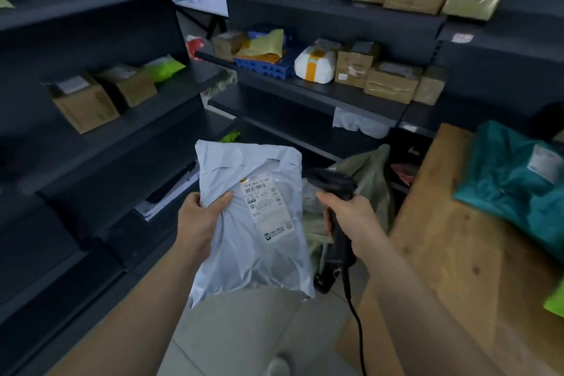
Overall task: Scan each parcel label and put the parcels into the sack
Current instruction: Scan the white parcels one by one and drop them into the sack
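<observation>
The left hand [200,217] pinches the left edge of a grey plastic mailer parcel [241,259], thumb across the front and fingers behind, holding it up with its white label [268,207] facing the camera. The right hand [348,217] is wrapped round the handle of a black scanner [331,181], whose head sits just beside the parcel's upper right edge and whose cable [355,320] trails down toward the floor. The head appears to point past the parcel, not at the label, so the scan seems not yet made. To do it well, the scanner's nose should turn left onto the barcode near the label's top. The film should be pulled flat there, since creases run from the thumb toward the print. Behind the scanner a pale green sack [370,180] slumps between the dark shelves [305,94] and a wooden table [451,253], near enough to drop the parcel in afterward. A teal parcel [515,180] lies on that table.
</observation>
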